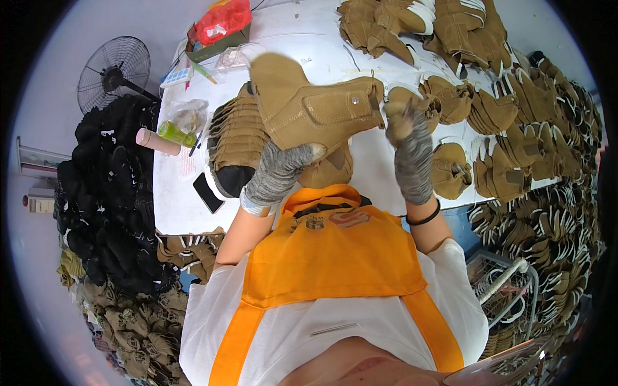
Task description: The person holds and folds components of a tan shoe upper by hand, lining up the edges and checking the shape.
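A tan boot upper (308, 106), with a stitched strap and a small metal snap, is held above the white table. My left hand (283, 170), in a grey knitted fingerless glove, is closed on its lower edge, thumb on the near face. Just beyond the upper's right end is my right hand (412, 151), gloved alike; its fingers are smeared by motion, so whether they touch or grip anything is unclear. Beneath the held upper, another tan upper (333, 168) lies on the table. A layered stack of tan uppers (237, 132) sits beside my left hand.
Many tan uppers (492, 109) fill the table's right side, with more heaped at the far edge (386, 29). At left are a phone (207, 193), a pink cylinder (158, 141), a green roll (177, 134) and a box with a red bag (222, 26). A fan (112, 77) stands beyond.
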{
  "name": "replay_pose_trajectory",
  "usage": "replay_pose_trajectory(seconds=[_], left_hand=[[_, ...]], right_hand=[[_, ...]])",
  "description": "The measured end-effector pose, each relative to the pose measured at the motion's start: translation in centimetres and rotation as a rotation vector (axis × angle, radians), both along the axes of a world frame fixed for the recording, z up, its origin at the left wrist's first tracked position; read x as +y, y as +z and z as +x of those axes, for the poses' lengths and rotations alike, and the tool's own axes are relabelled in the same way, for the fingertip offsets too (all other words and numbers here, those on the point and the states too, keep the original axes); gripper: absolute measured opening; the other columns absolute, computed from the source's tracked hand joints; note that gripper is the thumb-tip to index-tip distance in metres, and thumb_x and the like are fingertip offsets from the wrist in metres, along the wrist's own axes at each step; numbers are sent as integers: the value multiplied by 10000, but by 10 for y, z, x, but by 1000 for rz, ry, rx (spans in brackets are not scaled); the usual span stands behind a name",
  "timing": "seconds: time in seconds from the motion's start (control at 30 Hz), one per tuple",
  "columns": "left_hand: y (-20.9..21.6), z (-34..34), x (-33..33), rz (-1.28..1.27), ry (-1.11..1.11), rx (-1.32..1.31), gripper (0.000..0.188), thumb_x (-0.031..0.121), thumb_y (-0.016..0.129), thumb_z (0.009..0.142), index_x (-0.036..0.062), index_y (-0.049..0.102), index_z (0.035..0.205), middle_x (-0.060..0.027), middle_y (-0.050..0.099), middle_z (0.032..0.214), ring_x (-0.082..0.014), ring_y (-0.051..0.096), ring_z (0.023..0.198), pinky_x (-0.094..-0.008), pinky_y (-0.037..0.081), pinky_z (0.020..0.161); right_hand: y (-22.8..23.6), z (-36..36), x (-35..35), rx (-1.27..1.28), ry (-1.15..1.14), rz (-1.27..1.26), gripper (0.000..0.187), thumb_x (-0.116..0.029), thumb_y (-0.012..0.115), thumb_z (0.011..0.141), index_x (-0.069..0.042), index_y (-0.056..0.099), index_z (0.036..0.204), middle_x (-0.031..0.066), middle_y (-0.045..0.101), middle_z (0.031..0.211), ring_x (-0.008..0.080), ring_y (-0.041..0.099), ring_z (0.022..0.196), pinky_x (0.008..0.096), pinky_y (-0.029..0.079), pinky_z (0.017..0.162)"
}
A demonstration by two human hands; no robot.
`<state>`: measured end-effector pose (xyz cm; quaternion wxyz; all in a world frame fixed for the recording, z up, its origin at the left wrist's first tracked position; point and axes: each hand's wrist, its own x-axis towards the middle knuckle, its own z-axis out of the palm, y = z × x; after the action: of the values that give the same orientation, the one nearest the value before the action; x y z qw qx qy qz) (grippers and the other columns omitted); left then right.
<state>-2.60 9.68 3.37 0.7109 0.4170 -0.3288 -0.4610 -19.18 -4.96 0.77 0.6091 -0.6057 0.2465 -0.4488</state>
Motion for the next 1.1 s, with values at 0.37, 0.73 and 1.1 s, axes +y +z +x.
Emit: replay_pose_trajectory(seconds=[0.37,0.73,1.1], left_hand=[[-21,22,-21,69,33,-254,559,247,687,808,15,447,1256,-84,538,1181,-192,527,1054,-306,429,932],[-38,49,-11,-294,96,528,583,363,584,867,27,383,1300,-129,476,1277,-254,483,1156,-383,385,1020],[-142,93,-2,-170,133,485,597,471,456,895,172,293,1385,-56,337,1415,-240,305,1302,-394,290,1060]], right_hand=[[-6,7,22,147,-56,-438,201,-14,672,762,-36,617,954,23,603,834,94,545,659,235,474,597],[-59,-9,-6,234,-111,-360,183,-56,441,916,0,578,1023,42,601,892,114,548,782,231,448,727],[-316,-51,-36,1096,-112,-163,347,-248,515,870,-80,516,1174,203,535,1123,371,565,925,432,461,799]])
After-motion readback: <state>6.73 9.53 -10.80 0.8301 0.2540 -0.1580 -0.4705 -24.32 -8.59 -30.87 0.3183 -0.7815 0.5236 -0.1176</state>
